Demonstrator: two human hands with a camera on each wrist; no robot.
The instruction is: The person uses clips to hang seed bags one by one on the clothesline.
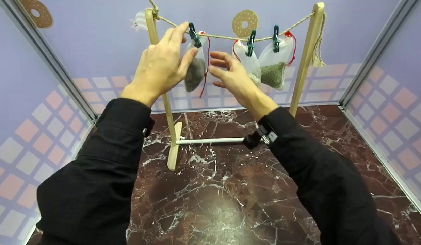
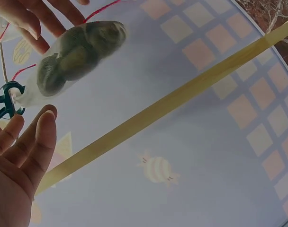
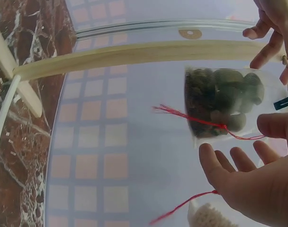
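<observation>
A sheer mesh pouch of dark stones (image 1: 196,75) with a red drawstring hangs from the rope (image 1: 219,36) by a dark green clothespin (image 1: 194,35). My left hand (image 1: 161,64) is raised at its left, fingers extended beside the clothespin and thumb over the pouch's upper part. To the pouch's right is my right hand (image 1: 234,73), fingers loosely bent and spread apart. In the right wrist view, the stone pouch (image 3: 224,99) hangs between the two hands, the right thumb (image 3: 272,125) overlapping its upper end near the clothespin.
Two more pouches hang at right, one with white grains (image 1: 248,61) and one with green contents (image 1: 273,75), each under a green clothespin. Wooden posts (image 1: 307,58) hold the rope, with a white crossbar (image 1: 210,140) low between them. Patterned panels surround the dark marbled tabletop (image 1: 196,197).
</observation>
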